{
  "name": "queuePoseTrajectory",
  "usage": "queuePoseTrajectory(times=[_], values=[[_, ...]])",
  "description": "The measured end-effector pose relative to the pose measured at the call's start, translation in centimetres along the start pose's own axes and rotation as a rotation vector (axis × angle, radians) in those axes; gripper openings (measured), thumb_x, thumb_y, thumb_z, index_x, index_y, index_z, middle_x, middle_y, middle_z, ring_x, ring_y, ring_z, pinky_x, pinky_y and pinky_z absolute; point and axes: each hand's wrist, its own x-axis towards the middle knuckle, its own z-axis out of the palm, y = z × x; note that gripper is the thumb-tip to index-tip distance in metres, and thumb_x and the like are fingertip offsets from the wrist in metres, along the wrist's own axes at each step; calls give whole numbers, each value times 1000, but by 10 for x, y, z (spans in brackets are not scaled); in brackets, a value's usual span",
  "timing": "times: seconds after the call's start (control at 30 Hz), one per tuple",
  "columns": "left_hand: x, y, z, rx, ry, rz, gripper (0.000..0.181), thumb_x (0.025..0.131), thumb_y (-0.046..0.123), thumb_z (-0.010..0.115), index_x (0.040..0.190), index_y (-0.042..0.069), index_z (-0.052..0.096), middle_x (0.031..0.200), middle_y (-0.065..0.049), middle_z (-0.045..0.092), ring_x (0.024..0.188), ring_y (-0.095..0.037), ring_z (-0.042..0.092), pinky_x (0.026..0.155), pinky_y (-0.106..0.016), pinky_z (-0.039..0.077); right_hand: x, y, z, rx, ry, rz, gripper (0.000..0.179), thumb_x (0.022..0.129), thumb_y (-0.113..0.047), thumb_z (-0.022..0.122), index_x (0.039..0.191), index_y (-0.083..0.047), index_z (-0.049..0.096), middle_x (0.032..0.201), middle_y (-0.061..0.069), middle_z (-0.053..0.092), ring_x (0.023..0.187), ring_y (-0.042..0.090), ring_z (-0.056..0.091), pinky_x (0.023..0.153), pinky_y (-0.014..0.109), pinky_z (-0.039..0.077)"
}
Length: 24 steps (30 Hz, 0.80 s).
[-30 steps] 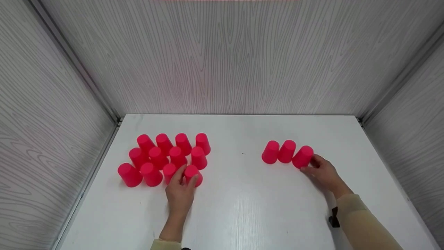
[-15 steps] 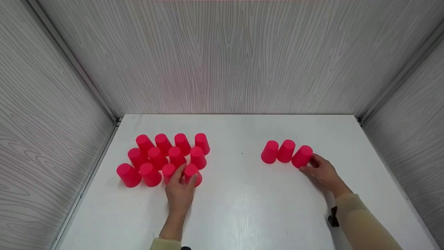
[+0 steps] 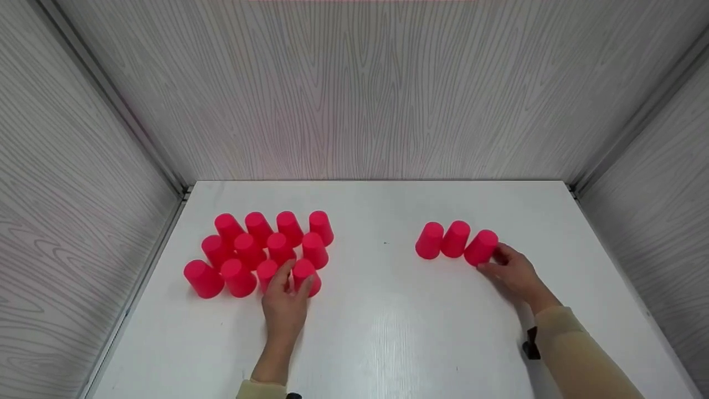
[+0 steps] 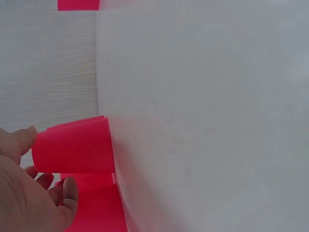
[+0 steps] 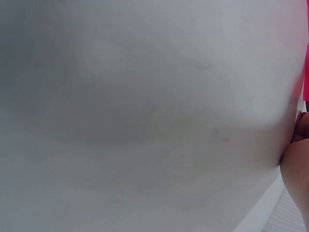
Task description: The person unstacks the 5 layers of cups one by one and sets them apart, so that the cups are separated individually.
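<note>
In the head view, several red cups stand upside down in three rows on the left of the table. My left hand [image 3: 283, 310] holds the front row's rightmost cup [image 3: 306, 278], thumb on its right side and fingers on its left. The left wrist view shows this cup [image 4: 72, 147] between thumb and fingers, with another cup [image 4: 101, 210] beside the fingertips. On the right stand three more upturned red cups. My right hand [image 3: 518, 277] holds the rightmost of them, a slightly nearer cup [image 3: 481, 247], by its right side. The right wrist view catches only part of the right hand [image 5: 298, 154].
Left of that cup stand a middle cup [image 3: 456, 239] and a left cup [image 3: 429, 240]. The white table [image 3: 376, 321] spans the space between both groups. Wood-grain panels enclose it at the back [image 3: 354, 100] and on both sides.
Both hands keep their places on their cups. The whole head view has shifted very slightly; no cup has visibly moved on the table.
</note>
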Motion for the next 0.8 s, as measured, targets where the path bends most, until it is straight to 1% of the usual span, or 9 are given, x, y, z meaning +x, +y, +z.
queuePoseTrajectory(times=[0.1, 0.2, 0.33, 0.47, 0.53, 0.63, 0.73, 0.8], values=[[-2, 5, -4, 12, 4, -11, 65, 83, 10, 93, 142, 11, 65, 142, -9, 65, 134, -26, 58, 100, -51, 57, 1, 0, 0, 0, 1, 1, 95, 95, -44, 80, 167, -9, 28, 163, 20, 38, 150, 46, 33, 116, 57, 43], [-3, 12, -8, -6, 9, -9, 70, 82, 13, 94, 145, 12, 64, 142, -7, 65, 133, -26, 59, 100, -51, 57, 1, 0, 0, 11, 6, 0, 96, 95, -44, 81, 167, -9, 28, 164, 21, 37, 151, 46, 33, 116, 56, 43], [-2, 27, -12, -42, 18, 32, 72, 81, 14, 95, 146, 11, 64, 139, -6, 66, 129, -29, 62, 98, -54, 58, 0, -1, 1, 32, 8, 7, 98, 95, -42, 81, 168, -8, 26, 166, 22, 35, 153, 46, 31, 117, 54, 44], [1, 45, -10, -46, 23, 89, 72, 80, 14, 95, 146, 11, 64, 139, -5, 67, 128, -30, 62, 93, -54, 61, 0, -1, 2, 38, 11, 14, 96, 95, -41, 81, 168, -9, 27, 166, 20, 35, 153, 45, 31, 117, 54, 44], [4, 55, -6, -50, 13, 123, 72, 81, 14, 94, 146, 9, 64, 141, -5, 67, 130, -28, 61, 93, -53, 61, 0, 0, 2, 37, 11, 11, 95, 95, -41, 81, 167, -9, 28, 166, 20, 36, 152, 45, 32, 117, 54, 44], [8, 72, 3, -72, -20, 176, 69, 84, 14, 92, 146, 8, 63, 143, -6, 66, 135, -26, 60, 96, -51, 60, 2, 1, 2, 32, 12, 7, 95, 95, -43, 81, 167, -9, 29, 165, 20, 37, 152, 45, 33, 117, 55, 44], [13, 87, 18, -89, -60, 207, 66, 86, 16, 91, 146, 9, 64, 144, -5, 66, 135, -25, 60, 99, -50, 59, 4, 2, 2, 21, 12, 8, 96, 94, -45, 81, 167, -9, 29, 164, 20, 37, 151, 45, 33, 116, 56, 44], [16, 96, 30, -92, -91, 221, 63, 87, 18, 90, 145, 9, 65, 144, -5, 66, 135, -25, 61, 99, -49, 59, 4, 3, 2, 18, 12, 11, 97, 94, -47, 81, 167, -9, 29, 165, 20, 37, 152, 45, 33, 117, 56, 43]])
